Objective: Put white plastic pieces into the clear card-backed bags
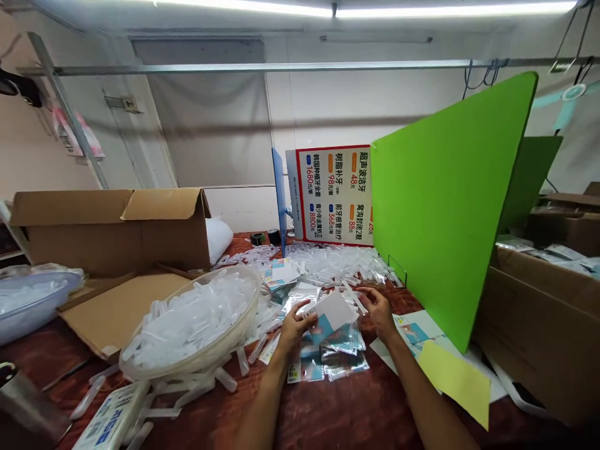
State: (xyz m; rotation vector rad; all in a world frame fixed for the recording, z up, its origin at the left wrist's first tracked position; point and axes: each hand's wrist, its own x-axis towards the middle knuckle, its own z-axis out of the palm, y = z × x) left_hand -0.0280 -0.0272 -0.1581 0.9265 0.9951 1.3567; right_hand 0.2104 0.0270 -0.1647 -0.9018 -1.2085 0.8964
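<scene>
- The left hand (294,326), at the lower centre of the frame, is curled nearly closed, thumb over and fingers beneath, gripping a white-and-blue printed rectangular card (334,314) by its left edge; this edge hold probably keeps most of its face uncovered.
- The right hand (380,310), just right of centre, has thumb and forefinger drawn together, apparently pinching a narrow whitish plastic strip (355,296) beside the card's right edge. A fingertip pinch suits so slim a piece; its exact contact is too small to tell.
- Directly below the card, shiny clear plastic packets with blue printing (344,354) lie overlapping on the dark red tabletop (356,420), presumably kept there for short reach.
- Left of centre, a cream oval plastic basin (187,365) is heaped with translucent plastic tubes (197,312); its sides likely stop the slippery pieces scattering, though some lie outside it.
- Behind the hands, a loose spread of clear plastic pieces (340,264) reaches a tall bright green panel (445,206) at right, which may serve as a barrier.
</scene>
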